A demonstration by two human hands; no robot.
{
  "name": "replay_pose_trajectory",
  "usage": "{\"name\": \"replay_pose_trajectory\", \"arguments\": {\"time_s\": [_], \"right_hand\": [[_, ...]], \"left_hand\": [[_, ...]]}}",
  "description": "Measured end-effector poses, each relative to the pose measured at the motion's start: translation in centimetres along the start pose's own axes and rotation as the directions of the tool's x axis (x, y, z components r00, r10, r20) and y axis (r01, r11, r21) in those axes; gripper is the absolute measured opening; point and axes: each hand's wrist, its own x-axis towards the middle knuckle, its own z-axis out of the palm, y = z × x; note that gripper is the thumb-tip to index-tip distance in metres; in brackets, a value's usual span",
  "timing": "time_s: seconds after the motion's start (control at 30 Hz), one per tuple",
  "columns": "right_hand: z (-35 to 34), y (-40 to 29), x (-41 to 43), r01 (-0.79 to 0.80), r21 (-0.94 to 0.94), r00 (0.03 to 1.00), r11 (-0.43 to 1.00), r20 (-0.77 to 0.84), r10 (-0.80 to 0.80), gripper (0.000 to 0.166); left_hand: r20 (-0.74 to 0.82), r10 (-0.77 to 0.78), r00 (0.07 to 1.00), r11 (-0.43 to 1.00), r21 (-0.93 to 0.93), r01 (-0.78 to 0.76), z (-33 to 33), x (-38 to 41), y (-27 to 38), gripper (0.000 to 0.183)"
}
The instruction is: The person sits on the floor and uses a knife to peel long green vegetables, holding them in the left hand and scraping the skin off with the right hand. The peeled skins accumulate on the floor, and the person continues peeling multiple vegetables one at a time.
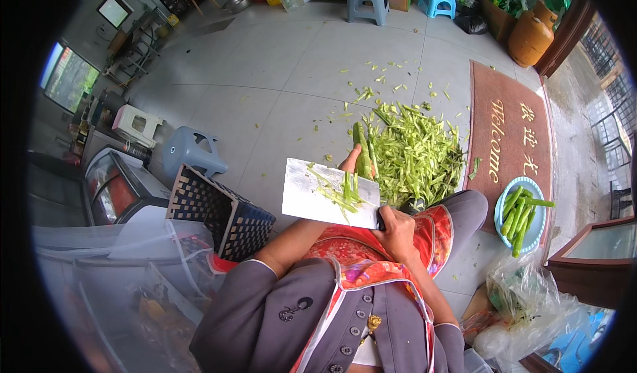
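A broad cleaver (303, 189) lies flat in front of my lap, green peel strips on its blade. My right hand (398, 231) is closed around its dark handle. Beyond the blade, my left hand (350, 160) holds a thick green vegetable stalk (362, 144) upright; the blade hides most of this hand. Right beside the stalk, a large heap of green peelings (415, 154) covers the floor. Peeled green stalks (518, 216) lie in a light blue plastic basin (501, 194) at the right.
A brown welcome mat (482, 94) lies beyond the heap, partly under the basin. Clear plastic bags (527, 308) are at lower right. A woven basket (249, 231) and a grey-blue stool (186, 149) stand at left. An orange gas cylinder (531, 35) stands by the doorway.
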Motion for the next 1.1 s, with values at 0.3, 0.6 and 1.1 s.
{"name": "replay_pose_trajectory", "arguments": {"time_s": [0.3, 0.6, 1.1], "right_hand": [[-0.5, 0.6, 0.1, -0.011, 0.019, 0.999, 1.0, 0.053, 0.01, 0.037], [0.3, 9.9, 1.6, -0.463, -0.027, 0.886, 0.886, -0.062, 0.46, 0.01], [-0.7, -0.7, 1.0, 0.085, 0.042, 0.995, 0.995, 0.051, -0.087, 0.038]], "left_hand": [[-0.089, 0.149, 0.985, 0.975, 0.177, -0.132, 0.3, -0.2, -0.1, 0.05], [-0.098, 0.08, 0.992, 0.997, -0.006, -0.081, 2.0, -1.9, -0.3, 0.032], [0.046, 0.196, 0.98, 0.98, 0.033, -0.197, -2.5, 0.5, -0.5, 0.049]]}}
